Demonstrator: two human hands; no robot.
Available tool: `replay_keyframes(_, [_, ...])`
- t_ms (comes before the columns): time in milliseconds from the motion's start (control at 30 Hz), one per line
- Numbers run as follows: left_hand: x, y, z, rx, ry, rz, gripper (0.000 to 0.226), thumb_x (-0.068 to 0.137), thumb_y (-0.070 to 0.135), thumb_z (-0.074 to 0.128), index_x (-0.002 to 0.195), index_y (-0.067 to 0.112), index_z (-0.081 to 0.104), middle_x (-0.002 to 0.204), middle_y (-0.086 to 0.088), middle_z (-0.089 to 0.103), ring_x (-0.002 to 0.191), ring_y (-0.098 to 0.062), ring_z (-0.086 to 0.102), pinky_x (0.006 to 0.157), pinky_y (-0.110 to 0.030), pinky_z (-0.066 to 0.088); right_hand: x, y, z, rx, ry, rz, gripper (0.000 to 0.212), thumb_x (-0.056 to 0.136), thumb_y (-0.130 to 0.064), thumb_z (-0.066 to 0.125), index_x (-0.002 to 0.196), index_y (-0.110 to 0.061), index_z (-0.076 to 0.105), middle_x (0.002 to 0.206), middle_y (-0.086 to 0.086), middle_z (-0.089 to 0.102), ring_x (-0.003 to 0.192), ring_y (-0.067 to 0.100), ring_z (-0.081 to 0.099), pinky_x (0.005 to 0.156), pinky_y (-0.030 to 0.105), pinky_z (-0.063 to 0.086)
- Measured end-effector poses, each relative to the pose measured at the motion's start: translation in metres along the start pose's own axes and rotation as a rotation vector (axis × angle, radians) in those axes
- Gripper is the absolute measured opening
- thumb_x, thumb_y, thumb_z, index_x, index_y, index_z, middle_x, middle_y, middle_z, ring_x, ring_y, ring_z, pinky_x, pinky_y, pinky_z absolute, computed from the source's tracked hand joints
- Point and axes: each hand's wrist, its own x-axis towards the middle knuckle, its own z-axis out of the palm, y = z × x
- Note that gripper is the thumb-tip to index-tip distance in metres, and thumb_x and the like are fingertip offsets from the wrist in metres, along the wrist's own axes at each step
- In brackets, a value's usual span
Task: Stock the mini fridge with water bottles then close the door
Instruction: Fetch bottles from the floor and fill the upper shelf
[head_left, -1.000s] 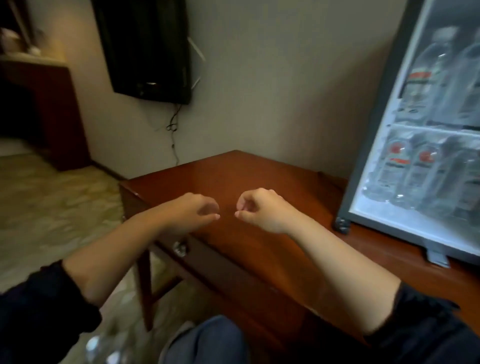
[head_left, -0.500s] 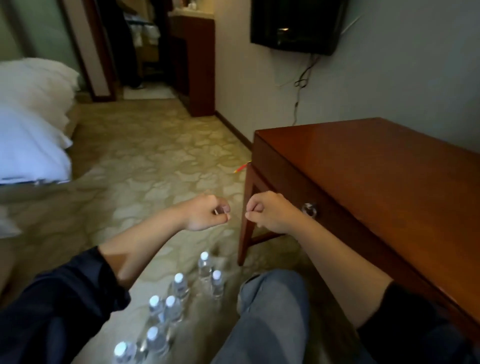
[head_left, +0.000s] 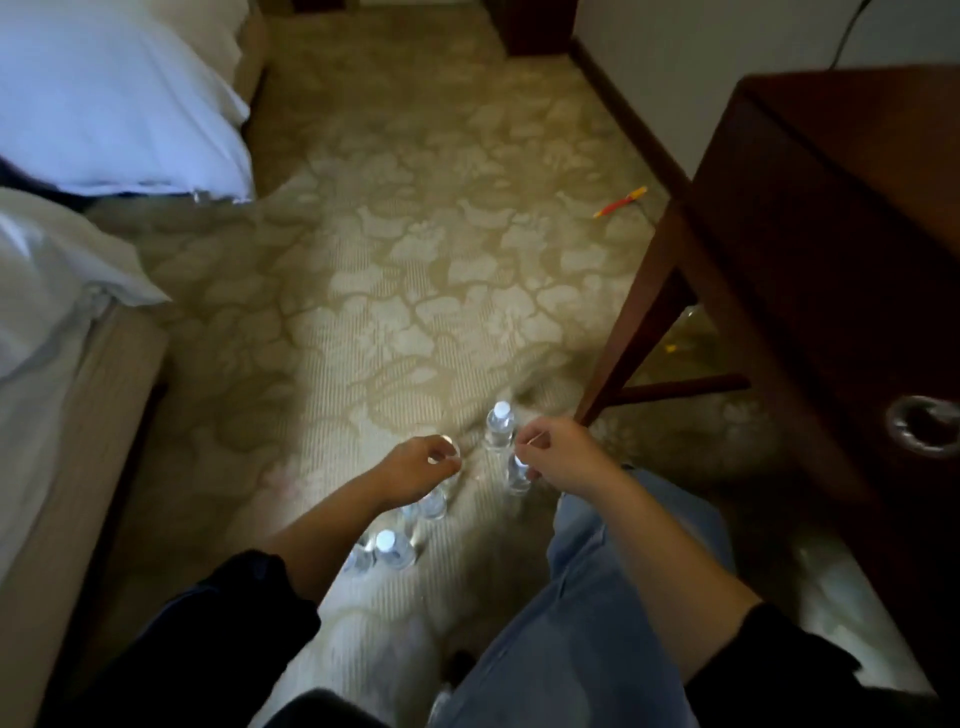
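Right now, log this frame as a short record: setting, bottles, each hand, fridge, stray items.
setting: patterned carpet between bed and wooden desk
bottles: several upright on the carpet, e.g. capped bottle
left hand: curled over a bottle top; grasp unclear
right hand: loosely closed beside a bottle; contact unclear
fridge: not in view
stray items: red pencil on the carpet

Left hand (head_left: 421, 465) hides several water bottles (head_left: 395, 548).

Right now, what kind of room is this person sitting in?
Most likely a hotel bedroom. A bed with white bedding stands on the left, patterned carpet covers the floor, and a dark wooden desk with a drawer stands on the right. Small water bottles stand on the carpet.
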Motion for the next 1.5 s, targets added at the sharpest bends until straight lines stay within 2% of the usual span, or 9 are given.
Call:
replay_keyframes(100, [0.027, -0.017, 0.035, -0.074, -0.043, -0.089, 0.034, 0.095, 0.026, 0.049, 0.123, 0.008, 0.055, 0.127, -0.008, 0.057, 0.112, -0.019, 0.054, 0.091, -0.026, 0.04, 0.026, 0.024, 0.012, 0.034, -0.063, 0.058, 0.007, 0.091, -0.015, 0.056, 0.089, -0.013, 0.063, 0.08, 0.007, 0.064, 0.077, 0.021, 0.062, 0.064, 0.028, 0.046])
replay_keyframes(200, [0.055, -0.023, 0.065, -0.131, 0.003, -0.159, 0.031, 0.094, 0.023, 0.051, 0.119, 0.005, 0.056, 0.124, -0.012, 0.059, 0.113, -0.022, 0.054, 0.089, -0.026, 0.039, 0.054, 0.053, 0.018, 0.071, -0.064, 0.137, 0.01, 0.091, -0.017, 0.056, 0.083, -0.017, 0.062, 0.08, 0.008, 0.063, 0.081, 0.027, 0.063, 0.063, 0.031, 0.047])
replay_keyframes(400, [0.113, -0.024, 0.128, -0.2, 0.022, -0.27, 0.04, 0.092, 0.023, 0.054, 0.129, 0.009, 0.046, 0.133, -0.005, 0.05, 0.121, -0.021, 0.048, 0.097, -0.03, 0.039, 0.099, 0.099, 0.012, 0.034, -0.07, 0.274, 0.02, 0.092, -0.013, 0.049, 0.101, -0.001, 0.063, 0.099, 0.02, 0.066, 0.094, 0.035, 0.064, 0.086, 0.046, 0.052])
replay_keyframes(500, [0.143, -0.018, 0.148, -0.207, 0.024, -0.245, 0.04, 0.09, 0.019, 0.058, 0.126, 0.008, 0.046, 0.12, 0.005, 0.049, 0.115, -0.014, 0.048, 0.096, -0.031, 0.041, 0.125, 0.111, 0.007, 0.024, -0.053, 0.283, 0.021, 0.092, -0.013, 0.048, 0.099, 0.001, 0.063, 0.097, 0.023, 0.066, 0.093, 0.038, 0.063, 0.087, 0.052, 0.053])
replay_keyframes(633, [0.192, -0.034, 0.177, -0.125, 0.029, -0.206, 0.046, 0.083, 0.026, 0.062, 0.124, 0.012, 0.045, 0.115, 0.0, 0.055, 0.111, -0.02, 0.054, 0.092, -0.041, 0.048, 0.155, 0.123, -0.003, 0.022, -0.037, 0.319, 0.01, 0.09, -0.012, 0.051, 0.089, -0.01, 0.061, 0.093, 0.012, 0.062, 0.094, 0.033, 0.062, 0.087, 0.049, 0.054])
replay_keyframes(800, [0.227, -0.025, 0.184, -0.038, 0.044, -0.128, 0.067, 0.081, 0.025, 0.067, 0.139, 0.013, 0.036, 0.131, -0.016, 0.047, 0.122, -0.032, 0.047, 0.097, -0.038, 0.04, 0.179, 0.125, -0.015, 0.07, 0.001, 0.336, 0.008, 0.086, -0.011, 0.055, 0.09, -0.017, 0.057, 0.097, 0.01, 0.063, 0.097, 0.031, 0.062, 0.087, 0.042, 0.054])
replay_keyframes(1067, [0.25, -0.034, 0.196, 0.076, 0.112, -0.14, 0.037, 0.083, 0.016, 0.063, 0.118, 0.006, 0.056, 0.109, -0.019, 0.062, 0.101, -0.036, 0.06, 0.08, -0.037, 0.044, 0.182, 0.125, -0.018, 0.09, 0.02, 0.316, 0.019, 0.089, -0.018, 0.056, 0.107, -0.014, 0.061, 0.109, 0.009, 0.063, 0.101, 0.027, 0.059, 0.087, 0.036, 0.05])
replay_keyframes(1167, [0.247, -0.029, 0.189, 0.117, 0.159, -0.096, 0.019, 0.084, 0.013, 0.06, 0.101, 0.004, 0.059, 0.097, -0.018, 0.065, 0.089, -0.035, 0.063, 0.07, -0.036, 0.045, 0.178, 0.124, -0.019, 0.098, 0.017, 0.316, 0.019, 0.089, -0.02, 0.055, 0.106, -0.014, 0.061, 0.108, 0.008, 0.062, 0.1, 0.027, 0.058, 0.086, 0.036, 0.05])
replay_keyframes(1500, [0.158, 0.007, 0.121, 0.013, 0.404, 0.327, 0.019, 0.084, 0.023, 0.059, 0.095, 0.008, 0.06, 0.088, 0.004, 0.052, 0.076, -0.008, 0.048, 0.069, -0.015, 0.035, 0.124, 0.118, -0.024, 0.233, 0.06, 0.189, 0.014, 0.09, -0.013, 0.052, 0.102, -0.02, 0.057, 0.099, 0.005, 0.059, 0.093, 0.023, 0.059, 0.074, 0.03, 0.049])
